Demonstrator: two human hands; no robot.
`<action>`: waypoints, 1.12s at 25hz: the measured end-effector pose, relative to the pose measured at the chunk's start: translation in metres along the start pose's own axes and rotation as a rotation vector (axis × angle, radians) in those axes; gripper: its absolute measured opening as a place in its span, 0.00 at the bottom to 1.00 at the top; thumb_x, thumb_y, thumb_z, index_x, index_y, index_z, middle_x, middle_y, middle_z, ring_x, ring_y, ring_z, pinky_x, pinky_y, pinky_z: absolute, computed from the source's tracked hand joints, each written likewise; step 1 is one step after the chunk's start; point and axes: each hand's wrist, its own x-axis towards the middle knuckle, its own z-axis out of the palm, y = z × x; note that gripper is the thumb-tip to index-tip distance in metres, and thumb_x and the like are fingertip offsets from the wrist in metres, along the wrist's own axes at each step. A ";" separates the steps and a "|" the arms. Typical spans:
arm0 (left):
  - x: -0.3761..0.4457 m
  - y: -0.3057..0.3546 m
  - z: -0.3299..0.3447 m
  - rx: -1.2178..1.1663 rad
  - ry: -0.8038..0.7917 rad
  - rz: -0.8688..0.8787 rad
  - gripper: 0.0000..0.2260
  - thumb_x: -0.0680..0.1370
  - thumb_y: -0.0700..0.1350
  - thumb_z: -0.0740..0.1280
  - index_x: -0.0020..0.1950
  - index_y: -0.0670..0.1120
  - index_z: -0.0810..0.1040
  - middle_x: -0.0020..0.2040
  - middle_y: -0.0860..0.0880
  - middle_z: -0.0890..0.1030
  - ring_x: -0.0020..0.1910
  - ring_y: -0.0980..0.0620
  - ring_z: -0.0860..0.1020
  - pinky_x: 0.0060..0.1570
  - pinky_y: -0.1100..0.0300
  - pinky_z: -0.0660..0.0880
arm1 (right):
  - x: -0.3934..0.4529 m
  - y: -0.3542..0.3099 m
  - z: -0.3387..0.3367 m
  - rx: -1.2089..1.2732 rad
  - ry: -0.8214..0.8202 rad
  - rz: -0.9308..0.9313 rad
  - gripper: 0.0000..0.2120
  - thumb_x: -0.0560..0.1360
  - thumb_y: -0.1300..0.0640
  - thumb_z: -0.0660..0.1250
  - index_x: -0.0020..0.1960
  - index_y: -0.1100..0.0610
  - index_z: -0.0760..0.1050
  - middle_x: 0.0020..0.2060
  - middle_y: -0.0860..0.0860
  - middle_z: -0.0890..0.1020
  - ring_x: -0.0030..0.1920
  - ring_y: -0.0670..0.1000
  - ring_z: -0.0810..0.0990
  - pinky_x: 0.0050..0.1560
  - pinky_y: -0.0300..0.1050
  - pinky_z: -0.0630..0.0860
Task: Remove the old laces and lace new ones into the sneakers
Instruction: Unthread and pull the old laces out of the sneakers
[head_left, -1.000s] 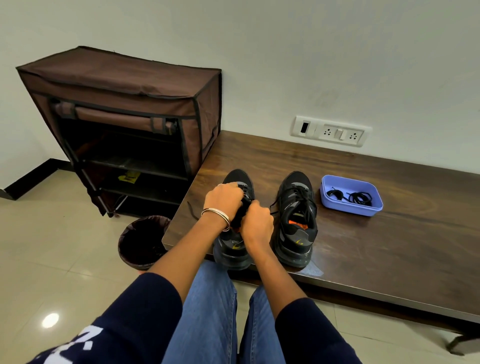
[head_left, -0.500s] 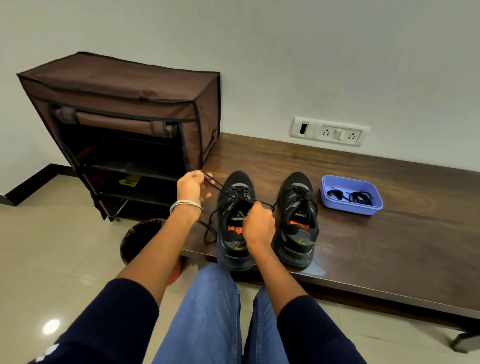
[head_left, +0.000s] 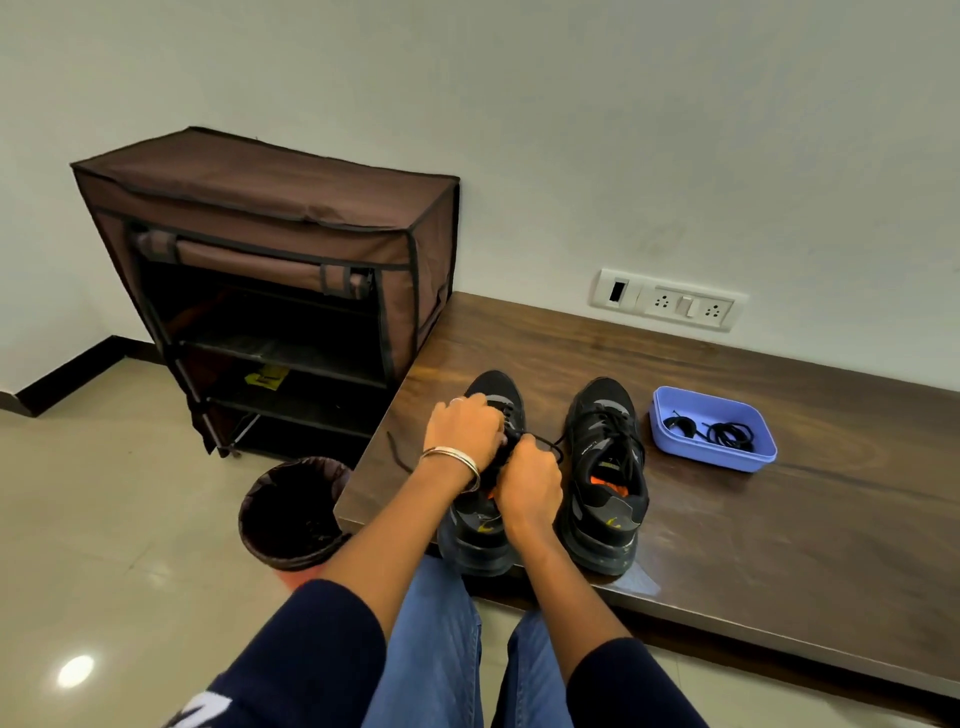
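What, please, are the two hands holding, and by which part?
Both the left hand and right hand pinch the black lace over the left sneaker's tongue.

The dark wooden desk (head_left: 753, 530) carries two black sneakers, the left sneaker (head_left: 480, 540) and the right sneaker (head_left: 605, 467), side by side near its front edge, and a blue tray (head_left: 670, 415) with black laces (head_left: 727, 434) to their right.

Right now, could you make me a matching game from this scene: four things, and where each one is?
Things:
1. blue tray
2. waste bin
3. shoe rack
4. socket panel

Places:
A. on the wall above the bench
B. on the floor by the bench's corner
C. on the bench, right of the sneakers
D. against the wall, left of the bench

Pairs: 1-C, 2-B, 3-D, 4-A
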 end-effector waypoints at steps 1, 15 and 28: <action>0.001 -0.003 0.004 -0.151 0.026 -0.054 0.09 0.78 0.50 0.64 0.51 0.51 0.83 0.56 0.48 0.76 0.55 0.44 0.76 0.54 0.50 0.72 | 0.002 0.000 -0.001 -0.004 0.001 0.002 0.09 0.79 0.59 0.61 0.58 0.60 0.71 0.52 0.58 0.80 0.54 0.58 0.79 0.47 0.51 0.78; -0.016 -0.049 -0.033 -1.521 0.314 -0.472 0.06 0.78 0.45 0.66 0.40 0.48 0.77 0.31 0.51 0.72 0.26 0.53 0.68 0.28 0.61 0.67 | 0.002 0.002 0.004 -0.006 0.051 0.026 0.10 0.78 0.66 0.58 0.59 0.62 0.70 0.51 0.60 0.80 0.55 0.61 0.78 0.44 0.53 0.75; -0.014 -0.006 -0.010 0.094 0.153 0.094 0.08 0.78 0.50 0.64 0.51 0.54 0.83 0.56 0.53 0.75 0.60 0.48 0.69 0.56 0.49 0.62 | -0.002 -0.004 0.001 -0.016 0.022 0.036 0.09 0.80 0.62 0.57 0.59 0.61 0.70 0.54 0.60 0.80 0.55 0.61 0.79 0.43 0.51 0.73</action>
